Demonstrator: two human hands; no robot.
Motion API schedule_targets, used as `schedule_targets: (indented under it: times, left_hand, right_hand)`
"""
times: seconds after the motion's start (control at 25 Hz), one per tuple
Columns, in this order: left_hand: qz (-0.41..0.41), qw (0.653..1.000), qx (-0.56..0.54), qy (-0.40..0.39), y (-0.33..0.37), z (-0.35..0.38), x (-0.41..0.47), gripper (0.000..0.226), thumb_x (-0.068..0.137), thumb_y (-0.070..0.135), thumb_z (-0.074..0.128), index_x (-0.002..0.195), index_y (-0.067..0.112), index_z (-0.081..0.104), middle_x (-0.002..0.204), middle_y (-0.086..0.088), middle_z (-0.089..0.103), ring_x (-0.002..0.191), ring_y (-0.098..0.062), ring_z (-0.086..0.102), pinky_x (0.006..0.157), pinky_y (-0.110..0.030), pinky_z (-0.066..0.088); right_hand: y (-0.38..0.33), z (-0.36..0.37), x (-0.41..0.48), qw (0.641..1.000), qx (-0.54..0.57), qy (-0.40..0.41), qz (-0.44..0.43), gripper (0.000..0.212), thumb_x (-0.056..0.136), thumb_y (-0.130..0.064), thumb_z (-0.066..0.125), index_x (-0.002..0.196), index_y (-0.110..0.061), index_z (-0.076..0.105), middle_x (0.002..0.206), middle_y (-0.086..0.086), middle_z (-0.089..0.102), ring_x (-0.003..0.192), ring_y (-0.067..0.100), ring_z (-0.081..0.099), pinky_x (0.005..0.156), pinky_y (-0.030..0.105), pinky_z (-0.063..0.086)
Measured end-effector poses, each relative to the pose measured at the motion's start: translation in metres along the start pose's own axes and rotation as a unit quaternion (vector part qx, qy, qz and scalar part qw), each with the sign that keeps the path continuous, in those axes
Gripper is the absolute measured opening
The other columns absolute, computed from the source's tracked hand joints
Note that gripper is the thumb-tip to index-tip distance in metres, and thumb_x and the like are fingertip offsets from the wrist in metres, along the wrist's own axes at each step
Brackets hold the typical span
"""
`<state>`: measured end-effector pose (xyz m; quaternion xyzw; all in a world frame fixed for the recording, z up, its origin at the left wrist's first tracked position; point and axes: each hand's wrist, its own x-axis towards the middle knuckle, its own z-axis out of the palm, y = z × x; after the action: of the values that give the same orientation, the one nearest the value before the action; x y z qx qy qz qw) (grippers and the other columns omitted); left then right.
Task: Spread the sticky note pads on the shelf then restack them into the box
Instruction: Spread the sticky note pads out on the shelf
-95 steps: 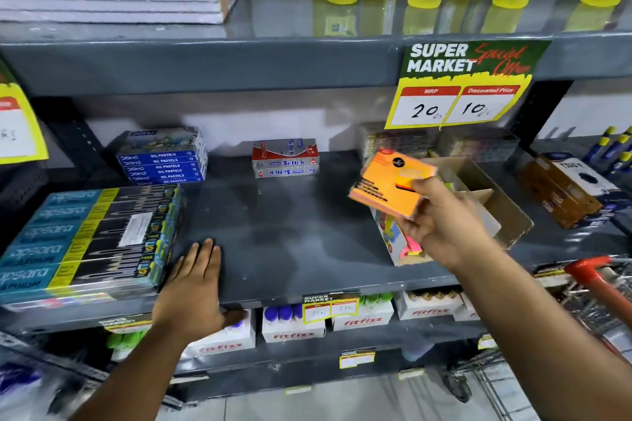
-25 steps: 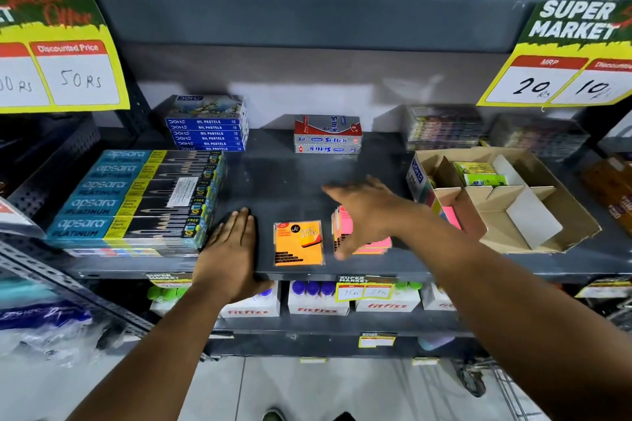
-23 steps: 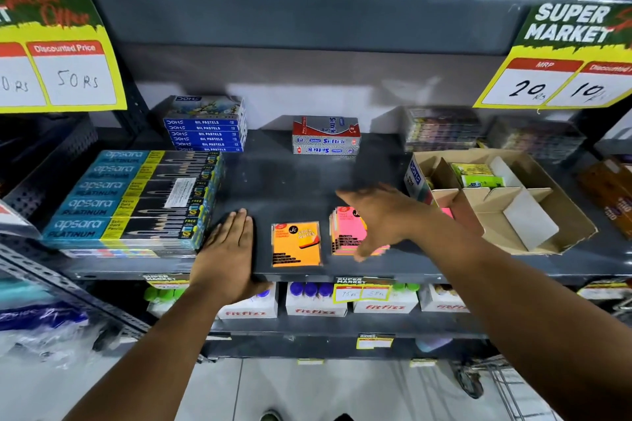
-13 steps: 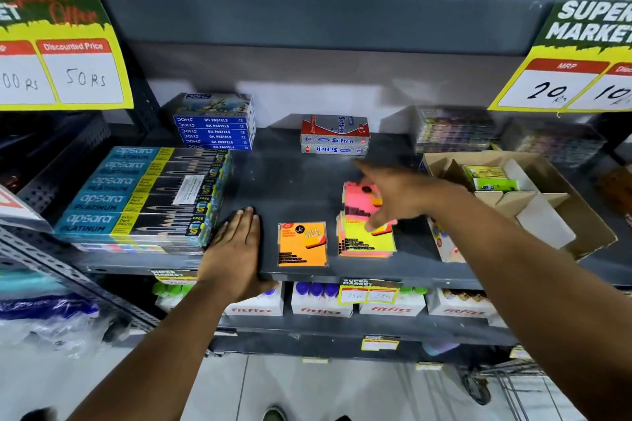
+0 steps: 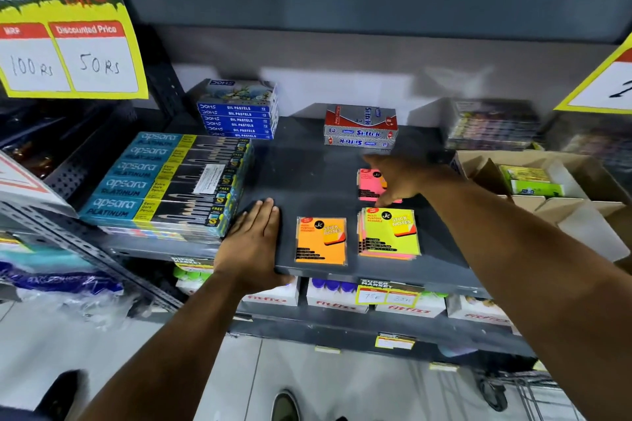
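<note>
Bare forearms, no sleeves; dark shoe (image 5: 285, 403) below.

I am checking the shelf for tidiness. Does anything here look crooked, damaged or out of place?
Nothing looks damaged or spilled. The orange pad and the yellow-topped pad stack lie flat near the shelf's front edge. The right hand partly covers the pink pad behind them. The cardboard box has its flaps open.

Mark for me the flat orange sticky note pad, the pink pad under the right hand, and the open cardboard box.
Flat orange sticky note pad (image 5: 320, 241): head view, middle of its cover.
Pink sticky note pad (image 5: 368, 185): head view, uncovered left part.
Open brown cardboard box (image 5: 596, 178): head view, inner right wall.
</note>
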<state>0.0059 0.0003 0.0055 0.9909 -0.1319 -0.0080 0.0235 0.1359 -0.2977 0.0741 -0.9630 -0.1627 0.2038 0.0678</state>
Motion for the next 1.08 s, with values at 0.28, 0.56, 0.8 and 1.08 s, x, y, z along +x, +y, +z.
schedule_targets:
  times: [0.28, 0.56, 0.8, 1.08]
  left_hand:
    - [0.001, 0.999, 0.034, -0.003, 0.003, 0.001, -0.001, 0.130, 0.060, 0.085, 0.050, 0.149, 0.006, -0.003, 0.159, -0.012, -0.010, 0.146, -0.023, -0.010, 0.118, -0.037, -0.004]
    - [-0.003, 0.999, 0.045, -0.015, 0.004, -0.001, -0.001, 0.133, 0.060, 0.086, 0.050, 0.147, 0.006, -0.011, 0.158, -0.011, -0.017, 0.145, -0.023, -0.016, 0.118, -0.037, -0.005]
    - [-0.003, 1.000, 0.023, -0.009, 0.005, -0.003, 0.000, 0.133, 0.057, 0.080, 0.058, 0.149, 0.007, -0.004, 0.159, -0.008, -0.010, 0.146, -0.023, -0.008, 0.119, -0.037, -0.001]
    - [0.012, 1.000, 0.004, -0.012, 0.003, -0.001, -0.002, 0.120, 0.065, 0.072, 0.051, 0.149, 0.006, -0.003, 0.159, -0.012, -0.008, 0.146, -0.024, -0.009, 0.114, -0.034, -0.008]
  right_hand:
    - [-0.023, -0.013, -0.070, 0.994, 0.053, 0.053, -0.083, 0.104, 0.071, -0.044, 0.083, 0.154, -0.019, 0.027, 0.156, 0.000, 0.039, 0.141, 0.021, 0.041, 0.107, 0.022, 0.029]
    - [-0.028, 0.014, -0.104, 0.995, -0.063, 0.013, -0.076, 0.117, 0.068, -0.046, 0.083, 0.156, -0.026, 0.009, 0.155, 0.004, 0.039, 0.134, 0.022, 0.044, 0.099, 0.028, 0.041]
    - [-0.047, -0.026, -0.069, 0.996, -0.018, 0.063, -0.059, 0.116, 0.073, -0.045, 0.081, 0.158, -0.024, 0.004, 0.154, 0.007, 0.042, 0.130, 0.028, 0.048, 0.093, 0.028, 0.041]
    - [-0.092, 0.001, 0.030, 0.995, -0.014, 0.052, -0.085, 0.115, 0.066, -0.036, 0.087, 0.154, -0.013, 0.018, 0.153, 0.018, 0.041, 0.131, 0.036, 0.050, 0.098, 0.036, 0.046]
